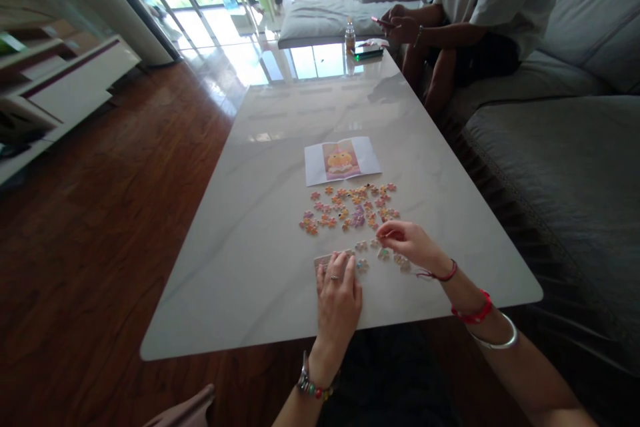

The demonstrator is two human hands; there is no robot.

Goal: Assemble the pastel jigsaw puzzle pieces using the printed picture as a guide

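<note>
My left hand [339,293] lies flat with its fingers stretched over a small pale panel [321,260], which looks like joined puzzle pieces or a tray. Most of that panel is hidden under the fingers. To its right, my right hand [410,243] is closed in a pinch on what looks like a small puzzle piece [383,236], mostly covered by the fingertips. Pale puzzle pieces [401,261] lie loose beneath and beside this hand. Farther out, orange, yellow and pink puzzle pieces [327,221] are spread in a loose patch, with purple pieces [359,215] among them.
A creased sheet with a printed picture [341,160] lies beyond the pieces on the marble-look table [240,213]. At the far end stand a bottle [349,37] and a dark phone-like device [367,52]. Another person [480,20] sits on the grey sofa [560,147], holding a phone.
</note>
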